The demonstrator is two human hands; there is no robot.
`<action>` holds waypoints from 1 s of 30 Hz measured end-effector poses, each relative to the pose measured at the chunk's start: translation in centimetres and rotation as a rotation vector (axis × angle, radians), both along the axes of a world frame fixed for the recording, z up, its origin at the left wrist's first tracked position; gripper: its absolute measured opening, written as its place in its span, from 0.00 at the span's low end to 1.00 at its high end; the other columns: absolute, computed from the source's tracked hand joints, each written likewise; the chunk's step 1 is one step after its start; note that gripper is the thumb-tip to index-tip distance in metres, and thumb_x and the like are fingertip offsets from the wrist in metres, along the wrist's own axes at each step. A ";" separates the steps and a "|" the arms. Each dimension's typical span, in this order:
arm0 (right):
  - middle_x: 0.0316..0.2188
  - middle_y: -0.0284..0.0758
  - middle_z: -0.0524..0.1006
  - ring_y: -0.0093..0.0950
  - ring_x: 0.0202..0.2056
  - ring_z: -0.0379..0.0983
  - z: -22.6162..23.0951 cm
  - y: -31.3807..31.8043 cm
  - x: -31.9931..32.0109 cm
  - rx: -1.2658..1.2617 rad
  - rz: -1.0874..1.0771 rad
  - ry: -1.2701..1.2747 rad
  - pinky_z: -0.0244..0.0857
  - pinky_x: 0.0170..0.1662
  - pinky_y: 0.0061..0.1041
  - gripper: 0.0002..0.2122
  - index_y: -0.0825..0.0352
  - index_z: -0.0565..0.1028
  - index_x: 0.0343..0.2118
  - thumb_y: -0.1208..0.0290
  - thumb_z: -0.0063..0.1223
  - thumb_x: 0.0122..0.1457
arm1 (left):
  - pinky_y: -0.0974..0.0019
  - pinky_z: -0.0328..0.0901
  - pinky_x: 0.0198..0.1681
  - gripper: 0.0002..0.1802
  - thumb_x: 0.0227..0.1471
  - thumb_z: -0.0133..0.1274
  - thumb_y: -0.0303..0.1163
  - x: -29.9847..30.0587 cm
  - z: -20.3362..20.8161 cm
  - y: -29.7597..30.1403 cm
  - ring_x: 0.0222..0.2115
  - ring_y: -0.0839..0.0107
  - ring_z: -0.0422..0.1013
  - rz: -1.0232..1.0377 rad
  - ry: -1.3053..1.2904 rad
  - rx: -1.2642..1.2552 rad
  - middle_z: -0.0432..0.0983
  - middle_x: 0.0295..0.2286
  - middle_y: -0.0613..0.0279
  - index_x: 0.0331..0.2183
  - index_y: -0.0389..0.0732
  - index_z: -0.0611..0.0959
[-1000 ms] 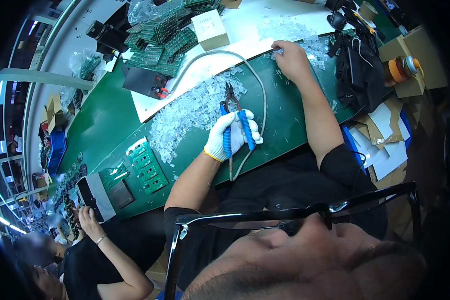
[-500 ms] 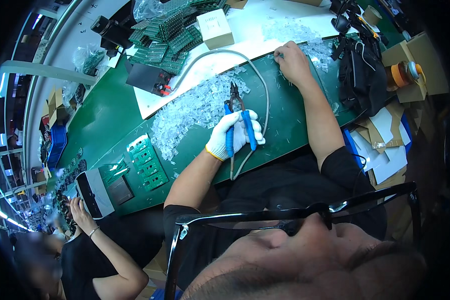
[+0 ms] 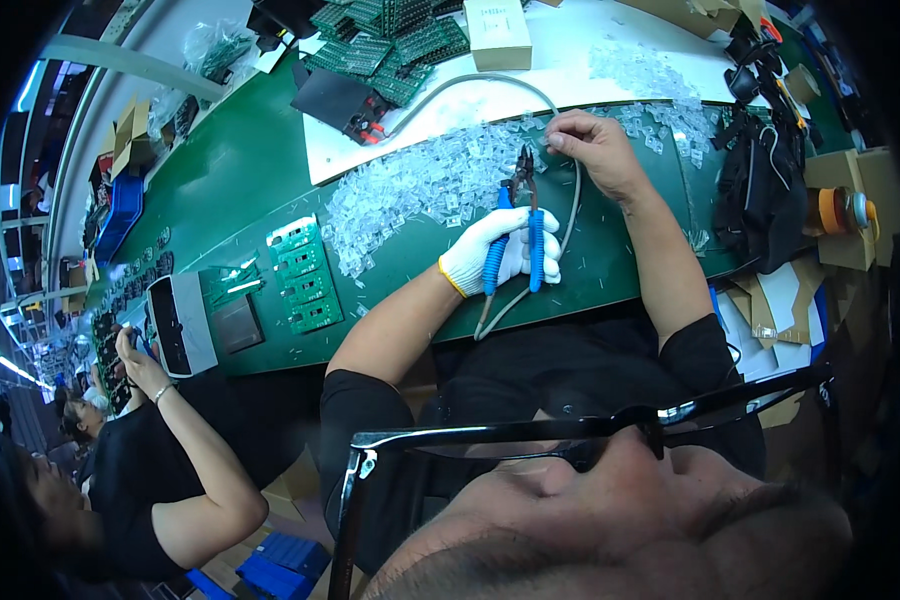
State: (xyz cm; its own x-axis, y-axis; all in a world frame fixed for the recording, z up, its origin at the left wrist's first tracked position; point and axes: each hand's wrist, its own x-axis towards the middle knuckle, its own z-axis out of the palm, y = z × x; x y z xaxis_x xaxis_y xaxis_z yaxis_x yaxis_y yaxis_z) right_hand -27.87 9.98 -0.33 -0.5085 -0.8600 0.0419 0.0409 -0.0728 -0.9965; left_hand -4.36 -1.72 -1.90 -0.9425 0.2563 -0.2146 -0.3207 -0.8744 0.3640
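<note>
My left hand (image 3: 477, 247), in a white glove with a yellow cuff, is wrapped round blue-handled nippers (image 3: 537, 250). Their dark jaws point away from me, and the handles stand apart. A grey cord runs from the nippers. Close to the jaws' right side, my bare right hand (image 3: 610, 160) has thumb and fingers pinched together; whatever may be between the fingertips is too small to make out. Beyond and left of the nippers spreads a heap of small clear plastic pieces (image 3: 410, 185), which the right fingertips hover beside.
A black box (image 3: 332, 103) with red plugs stands at the cord's far end. Green circuit boards (image 3: 395, 45) are piled behind it, beside a white carton (image 3: 498, 35). A board panel (image 3: 303, 280) lies at left. A co-worker's hand (image 3: 142, 365) is further left; a black bag (image 3: 760, 200) sits right.
My right hand has come leftward, its fingertips now close to the nippers' jaws. The left hand still grips the nippers. The whole view has shifted.
</note>
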 end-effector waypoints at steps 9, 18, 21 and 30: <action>0.41 0.31 0.80 0.20 0.43 0.77 0.0 -0.4 1.8 0.014 -0.005 -0.084 0.74 0.50 0.20 0.17 0.71 0.79 0.50 0.82 0.67 0.57 | 0.41 0.72 0.54 0.33 0.62 0.56 0.50 0.2 -0.1 0.2 0.44 0.41 0.80 -0.037 -0.011 -0.042 0.81 0.44 0.40 0.55 0.30 0.76; 0.41 0.30 0.79 0.19 0.43 0.76 0.5 -0.1 1.4 0.047 0.020 -0.081 0.73 0.50 0.19 0.18 0.71 0.79 0.51 0.82 0.68 0.57 | 0.46 0.77 0.37 0.21 0.65 0.55 0.41 0.6 1.6 0.5 0.28 0.55 0.81 0.038 -0.136 -0.211 0.82 0.32 0.48 0.48 0.32 0.79; 0.40 0.30 0.80 0.19 0.42 0.77 0.4 -0.2 1.5 0.044 0.015 -0.085 0.73 0.49 0.19 0.18 0.71 0.79 0.50 0.81 0.68 0.57 | 0.50 0.78 0.35 0.16 0.67 0.54 0.38 0.6 2.2 0.9 0.25 0.54 0.80 0.071 -0.182 -0.197 0.82 0.28 0.49 0.44 0.33 0.80; 0.42 0.31 0.80 0.19 0.44 0.77 0.0 -0.2 1.5 0.010 0.004 -0.112 0.73 0.50 0.20 0.17 0.71 0.80 0.50 0.81 0.66 0.58 | 0.35 0.71 0.55 0.35 0.62 0.57 0.50 0.2 0.0 0.2 0.44 0.42 0.80 0.093 0.003 0.006 0.80 0.43 0.38 0.55 0.28 0.75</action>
State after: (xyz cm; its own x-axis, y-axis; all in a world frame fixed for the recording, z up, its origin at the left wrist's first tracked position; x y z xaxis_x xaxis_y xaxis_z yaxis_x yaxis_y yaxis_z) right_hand -26.39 9.76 -0.31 -0.5064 -0.8620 -0.0238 0.1521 -0.0621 -0.9864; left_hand -4.15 -1.50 -1.95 -0.9629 0.1691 -0.2103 -0.2371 -0.9024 0.3597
